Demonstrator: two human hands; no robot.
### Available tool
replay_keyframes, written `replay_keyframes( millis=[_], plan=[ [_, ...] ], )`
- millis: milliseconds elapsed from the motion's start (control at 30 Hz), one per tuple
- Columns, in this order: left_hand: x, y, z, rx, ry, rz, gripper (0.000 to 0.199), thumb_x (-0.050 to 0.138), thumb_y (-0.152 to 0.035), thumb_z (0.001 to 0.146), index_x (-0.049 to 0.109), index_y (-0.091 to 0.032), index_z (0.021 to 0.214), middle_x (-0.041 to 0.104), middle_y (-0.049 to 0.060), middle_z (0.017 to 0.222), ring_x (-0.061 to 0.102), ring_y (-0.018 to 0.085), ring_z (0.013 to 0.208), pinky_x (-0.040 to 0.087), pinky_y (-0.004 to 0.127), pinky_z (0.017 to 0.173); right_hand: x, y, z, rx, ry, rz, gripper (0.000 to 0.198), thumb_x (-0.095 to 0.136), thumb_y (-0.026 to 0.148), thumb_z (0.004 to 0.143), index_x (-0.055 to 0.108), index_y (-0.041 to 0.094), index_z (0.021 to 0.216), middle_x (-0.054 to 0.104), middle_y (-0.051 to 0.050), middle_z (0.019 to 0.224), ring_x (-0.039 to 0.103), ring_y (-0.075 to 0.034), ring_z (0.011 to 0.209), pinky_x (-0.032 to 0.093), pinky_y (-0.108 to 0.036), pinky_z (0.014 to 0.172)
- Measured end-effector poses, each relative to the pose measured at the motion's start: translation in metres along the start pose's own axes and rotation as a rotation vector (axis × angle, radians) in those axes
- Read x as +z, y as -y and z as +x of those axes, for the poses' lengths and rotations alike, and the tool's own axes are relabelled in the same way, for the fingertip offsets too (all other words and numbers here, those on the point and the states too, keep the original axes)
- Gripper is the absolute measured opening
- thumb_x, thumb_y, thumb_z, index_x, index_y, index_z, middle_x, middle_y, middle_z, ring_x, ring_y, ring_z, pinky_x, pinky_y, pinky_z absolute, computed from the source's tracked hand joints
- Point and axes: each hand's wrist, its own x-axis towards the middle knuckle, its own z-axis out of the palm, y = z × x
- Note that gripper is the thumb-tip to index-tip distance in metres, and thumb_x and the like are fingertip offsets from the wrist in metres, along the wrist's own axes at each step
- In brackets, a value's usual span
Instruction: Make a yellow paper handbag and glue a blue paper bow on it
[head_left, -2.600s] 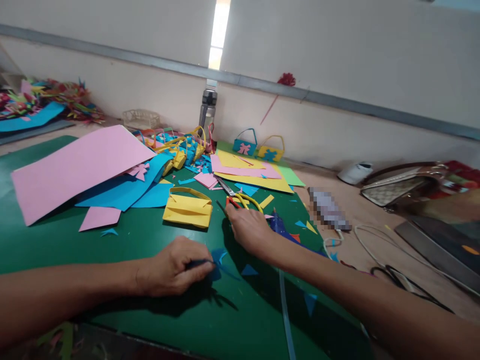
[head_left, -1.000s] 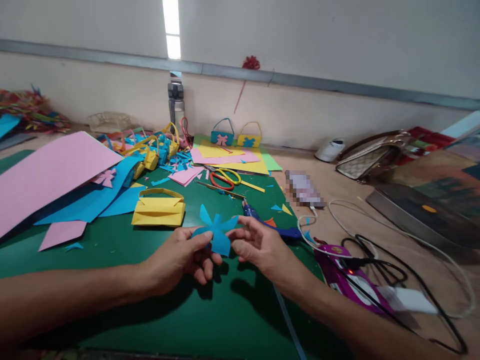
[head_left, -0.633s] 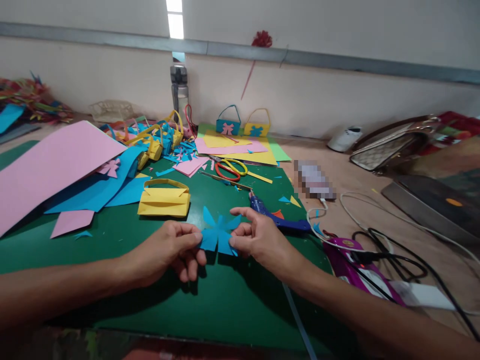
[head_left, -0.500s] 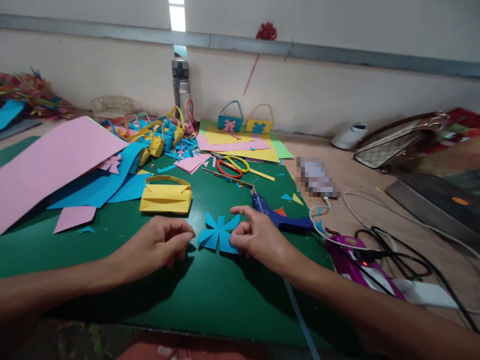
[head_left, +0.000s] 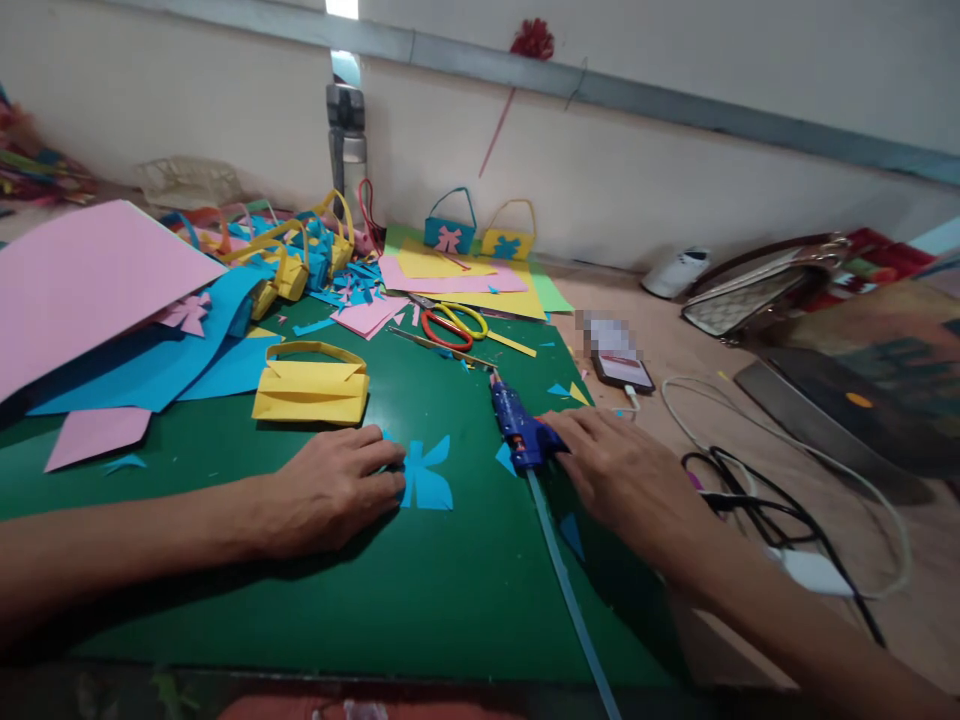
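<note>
A blue paper bow (head_left: 429, 478) lies on the green mat (head_left: 420, 610). My left hand (head_left: 334, 490) covers its left side, with bent fingers closed on that edge. Farther right, my right hand (head_left: 611, 465) is wrapped round the handle of a blue glue gun (head_left: 517, 420). The gun's nozzle points away from me, and a long glue stick (head_left: 562, 580) trails from its back toward the near edge. Just beyond my left hand stands a small yellow paper handbag (head_left: 311, 390) with a folded handle.
Scissors (head_left: 454, 328) lie behind the glue gun. Pink sheets (head_left: 97, 290) and blue sheets (head_left: 150, 375) spread at left, beside heaped paper bags (head_left: 292, 260). A phone (head_left: 622, 360), cables (head_left: 795, 510) and a handbag (head_left: 757, 290) are at right. A bottle (head_left: 346, 150) stands behind.
My right hand has left the bow and taken hold of the glue gun, which now stands more upright in view. My left hand has moved onto the bow, which now lies flatter.
</note>
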Motion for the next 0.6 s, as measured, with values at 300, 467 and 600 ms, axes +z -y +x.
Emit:
replay_keyframes(
  millis=[300,467,600],
  plan=[
    [0.004,-0.001,-0.003,-0.019,-0.051,-0.017,0.018,0.045,-0.024,0.089,0.061,-0.017,0.089,0.062,0.008,0.096,0.051,0.019,0.078,0.041,0.033,0.067,0.021,-0.006,0.004,0.025,0.097,-0.041,0.049,0.040,-0.006,0.070,0.052,0.010,0.115,0.067,-0.013,0.090,0.062,-0.026,0.081,0.045,-0.035,0.069],
    [0.006,0.001,-0.008,0.019,-0.103,0.008,0.020,0.041,-0.014,0.089,0.059,-0.016,0.095,0.063,0.010,0.100,0.054,0.019,0.082,0.043,0.033,0.073,0.025,-0.006,0.004,0.061,0.080,-0.022,0.051,0.040,-0.005,0.069,0.051,0.008,0.117,0.066,-0.015,0.090,0.061,-0.029,0.084,0.047,-0.038,0.071],
    [0.004,0.003,-0.010,-0.006,-0.214,0.025,0.020,0.042,-0.013,0.087,0.059,-0.017,0.097,0.064,0.010,0.099,0.056,0.018,0.086,0.044,0.033,0.077,0.013,-0.006,0.000,0.129,0.004,0.196,0.040,0.044,0.005,0.074,0.053,0.010,0.113,0.064,-0.017,0.102,0.061,-0.030,0.091,0.048,-0.039,0.073]
  ],
)
